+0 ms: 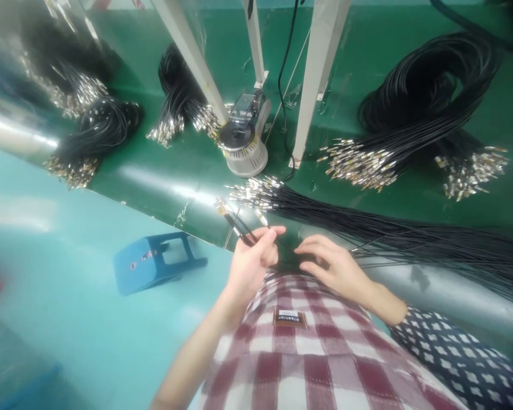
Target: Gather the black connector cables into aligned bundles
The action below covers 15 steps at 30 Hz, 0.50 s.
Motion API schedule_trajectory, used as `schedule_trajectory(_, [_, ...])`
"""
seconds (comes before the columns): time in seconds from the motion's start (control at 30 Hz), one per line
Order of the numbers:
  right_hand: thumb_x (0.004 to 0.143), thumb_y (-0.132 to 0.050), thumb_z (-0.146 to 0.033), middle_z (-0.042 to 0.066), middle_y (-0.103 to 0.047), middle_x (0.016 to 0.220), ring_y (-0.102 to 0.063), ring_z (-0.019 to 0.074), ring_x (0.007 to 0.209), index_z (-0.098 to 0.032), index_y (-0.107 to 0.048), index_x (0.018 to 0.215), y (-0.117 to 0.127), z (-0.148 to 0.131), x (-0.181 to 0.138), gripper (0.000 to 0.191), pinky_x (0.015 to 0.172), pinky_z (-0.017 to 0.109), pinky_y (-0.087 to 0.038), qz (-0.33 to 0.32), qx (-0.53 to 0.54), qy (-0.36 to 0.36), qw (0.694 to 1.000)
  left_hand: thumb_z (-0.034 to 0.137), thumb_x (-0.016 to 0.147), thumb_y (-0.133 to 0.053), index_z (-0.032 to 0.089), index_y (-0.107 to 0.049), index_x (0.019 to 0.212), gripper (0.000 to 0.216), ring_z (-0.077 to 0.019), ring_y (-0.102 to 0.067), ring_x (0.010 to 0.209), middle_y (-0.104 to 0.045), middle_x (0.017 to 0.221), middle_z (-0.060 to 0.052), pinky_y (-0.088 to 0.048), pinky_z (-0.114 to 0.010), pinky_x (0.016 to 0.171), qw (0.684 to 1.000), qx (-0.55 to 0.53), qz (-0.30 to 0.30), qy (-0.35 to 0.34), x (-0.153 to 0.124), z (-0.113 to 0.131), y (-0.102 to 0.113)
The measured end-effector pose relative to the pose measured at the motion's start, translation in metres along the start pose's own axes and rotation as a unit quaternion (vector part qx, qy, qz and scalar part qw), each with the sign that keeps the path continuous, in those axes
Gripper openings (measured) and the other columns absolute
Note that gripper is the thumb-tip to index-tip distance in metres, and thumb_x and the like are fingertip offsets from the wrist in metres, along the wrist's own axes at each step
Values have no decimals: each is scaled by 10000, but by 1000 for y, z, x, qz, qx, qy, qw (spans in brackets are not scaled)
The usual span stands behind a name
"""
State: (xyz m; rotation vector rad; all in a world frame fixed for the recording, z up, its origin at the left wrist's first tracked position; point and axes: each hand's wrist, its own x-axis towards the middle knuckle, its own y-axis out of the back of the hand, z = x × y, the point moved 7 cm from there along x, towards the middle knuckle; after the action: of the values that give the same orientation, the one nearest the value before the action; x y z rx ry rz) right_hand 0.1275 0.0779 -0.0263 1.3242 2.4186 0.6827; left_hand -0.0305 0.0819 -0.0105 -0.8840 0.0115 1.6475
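Note:
My left hand (pixel 256 253) is closed around a few black cables (pixel 240 230) whose metal connector ends point up and to the left. To its right, my right hand (pixel 331 262) is held with bent fingers, thumb and fingertips apart, and I see nothing gripped in it. Just beyond both hands lies a long bundle of black cables (pixel 346 219), its shiny connector ends gathered at the left and its length running off to the right. A thin dark cable seems to pass between my hands; its path is partly hidden.
A grey-white round-based machine (pixel 245 154) stands on the green table (pixel 154 191) beside white metal legs (pixel 312 74). Coiled cable bundles lie at right (pixel 427 91) and left (pixel 106 122). A blue stool (pixel 143 265) is on the floor, left of the table's edge.

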Motion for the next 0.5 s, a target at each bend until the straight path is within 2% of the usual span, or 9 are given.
schedule_trajectory(0.1, [957,-484,-280,56,-674,857,-613,155,778,-183,-660,921,-3,-26,18,204,706,271,-478,20,27,38,999,319,754,-730,106,-709,900,260,-32,-191,400,-201,440,112,-180,-212,442,1000,-8,4,-6,0,1,2])
schedule_trajectory(0.27, [952,-479,-255,16,-627,665,-564,137,628,-179,-639,783,-6,-42,35,245,621,254,-415,41,10,27,999,352,728,-752,108,-695,993,364,-35,-189,411,-220,460,112,-172,-210,442,1000,0,-5,10,1,-4,5])
schedule_trajectory(0.43, [937,-482,-219,18,-647,677,-563,127,626,-169,-651,732,-16,-49,42,270,620,246,-387,8,-3,16,1000,412,752,-724,88,-721,960,385,-32,-181,433,-196,474,103,-166,-205,439,998,54,14,28,6,-10,13])
schedule_trajectory(0.5, [939,-486,-243,10,-652,669,-555,116,597,-166,-667,723,-20,-42,51,291,596,237,-379,-36,16,-4,999,476,765,-692,74,-728,901,426,-31,-166,439,-169,492,102,-161,-206,433,997,66,18,38,9,-14,17])
